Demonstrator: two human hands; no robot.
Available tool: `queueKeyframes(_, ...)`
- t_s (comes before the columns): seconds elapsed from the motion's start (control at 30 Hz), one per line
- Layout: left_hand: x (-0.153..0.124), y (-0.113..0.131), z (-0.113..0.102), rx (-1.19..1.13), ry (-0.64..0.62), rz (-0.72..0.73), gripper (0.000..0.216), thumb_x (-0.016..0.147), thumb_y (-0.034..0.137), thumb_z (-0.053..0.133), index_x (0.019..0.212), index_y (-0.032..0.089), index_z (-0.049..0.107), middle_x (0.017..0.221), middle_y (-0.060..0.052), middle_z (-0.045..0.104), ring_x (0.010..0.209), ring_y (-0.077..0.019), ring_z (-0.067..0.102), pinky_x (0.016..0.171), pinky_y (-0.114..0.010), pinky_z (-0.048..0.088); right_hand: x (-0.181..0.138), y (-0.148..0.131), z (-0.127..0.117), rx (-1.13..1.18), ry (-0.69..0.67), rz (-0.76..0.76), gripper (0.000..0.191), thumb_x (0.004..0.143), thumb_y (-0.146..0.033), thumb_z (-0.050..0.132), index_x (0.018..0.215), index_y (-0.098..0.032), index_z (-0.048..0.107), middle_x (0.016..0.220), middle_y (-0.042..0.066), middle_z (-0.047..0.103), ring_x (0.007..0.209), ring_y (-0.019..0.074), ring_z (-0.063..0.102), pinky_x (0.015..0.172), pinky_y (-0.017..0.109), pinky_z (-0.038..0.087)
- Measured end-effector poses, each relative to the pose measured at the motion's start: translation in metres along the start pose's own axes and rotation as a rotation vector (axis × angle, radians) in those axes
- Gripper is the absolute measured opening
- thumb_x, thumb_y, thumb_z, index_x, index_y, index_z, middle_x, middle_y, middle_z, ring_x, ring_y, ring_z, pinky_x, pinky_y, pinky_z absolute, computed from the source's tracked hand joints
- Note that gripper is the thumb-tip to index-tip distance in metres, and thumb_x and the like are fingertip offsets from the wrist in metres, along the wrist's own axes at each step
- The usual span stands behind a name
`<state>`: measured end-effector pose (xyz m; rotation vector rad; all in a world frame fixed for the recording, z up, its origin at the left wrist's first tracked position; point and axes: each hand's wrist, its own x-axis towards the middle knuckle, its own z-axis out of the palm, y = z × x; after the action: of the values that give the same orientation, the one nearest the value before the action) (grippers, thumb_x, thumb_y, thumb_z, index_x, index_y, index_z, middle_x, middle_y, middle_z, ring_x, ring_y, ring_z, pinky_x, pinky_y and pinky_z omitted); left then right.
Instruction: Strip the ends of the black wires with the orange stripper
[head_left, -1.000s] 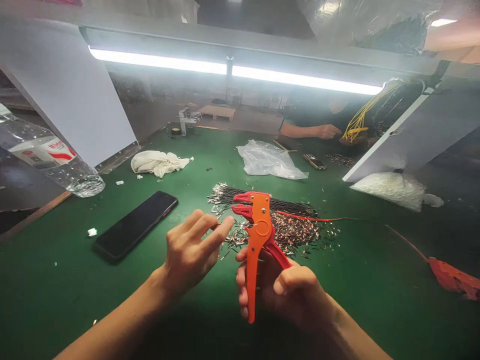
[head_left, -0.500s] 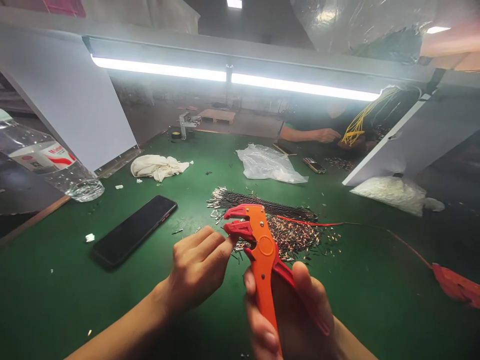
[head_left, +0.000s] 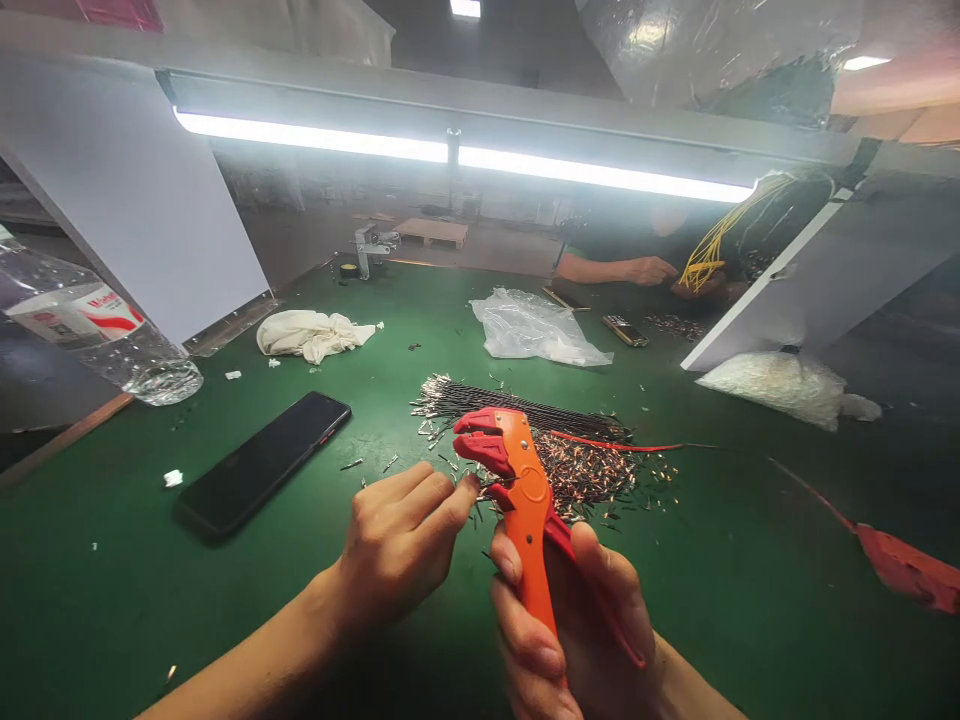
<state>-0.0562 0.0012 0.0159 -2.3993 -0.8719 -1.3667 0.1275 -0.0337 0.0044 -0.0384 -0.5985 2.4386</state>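
Note:
My right hand (head_left: 555, 620) is wrapped round the handles of an orange and red wire stripper (head_left: 528, 520), its head pointing up and to the left. The red jaws have only a narrow gap between them. Just left of the tool, my left hand (head_left: 409, 530) is closed in a pinch on a short, thin black wire (head_left: 491, 484), which reaches into the notch below the jaws. The fingertips hide most of it. Behind the tool lie a bundle of black wires (head_left: 517, 403) with metal terminals at the left end and a heap of short black pieces with copper ends (head_left: 592, 475).
A black phone (head_left: 266, 465), a white cloth (head_left: 311, 335) and a tilted plastic bottle (head_left: 97, 320) are on the left. Farther back lies a clear plastic bag (head_left: 532, 328). Across the table, a person's hand (head_left: 651, 270) is near yellow wires (head_left: 705, 255). A red strip (head_left: 615, 443) crosses the heap.
The stripper's red jaws have come closer together, and its head has tilted slightly. My left fingertips have shifted slightly right, with the wire showing more clearly beside the notch.

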Motion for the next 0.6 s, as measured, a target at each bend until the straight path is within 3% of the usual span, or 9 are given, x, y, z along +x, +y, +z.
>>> queueKeyframes(0.13, -0.0006, 0.0007, 0.0031, 0.005, -0.015, -0.012, 0.021, 0.085, 0.0, 0.054, 0.101, 0.012, 0.059, 0.063, -0.001, 0.059, 0.055, -0.0117, 0.044, 0.052, -0.024, 0.038, -0.0005, 0.0034, -0.0003, 0.016, -0.019, -0.072, 0.046, 0.094, -0.06, 0.035, 0.099, -0.019, 0.055, 0.06, -0.006, 0.05, 0.036, 0.0058, 0.042, 0.043, 0.02, 0.043)
queueKeyframes(0.3, -0.0012, 0.0029, 0.0057, 0.047, -0.027, -0.029, 0.011, 0.087, 0.006, 0.056, 0.089, 0.016, 0.059, 0.058, 0.003, 0.05, 0.053, -0.0109, 0.039, 0.05, -0.024, 0.031, 0.0, 0.0035, 0.0021, 0.008, 0.0, -0.037, 0.044, 0.089, -0.059, 0.042, 0.099, -0.018, 0.054, 0.06, -0.004, 0.053, 0.04, 0.0081, 0.047, 0.047, 0.021, 0.044)
queueKeyframes(0.6, 0.0, 0.0049, 0.0072, 0.03, -0.036, -0.012, 0.011, 0.088, 0.006, 0.054, 0.091, 0.014, 0.06, 0.058, 0.002, 0.053, 0.052, -0.0113, 0.042, 0.05, -0.024, 0.033, -0.0024, 0.0004, -0.0013, -0.015, 0.015, -0.034, 0.039, 0.094, -0.057, 0.038, 0.096, -0.02, 0.05, 0.056, -0.007, 0.05, 0.034, 0.0065, 0.042, 0.04, 0.018, 0.04)
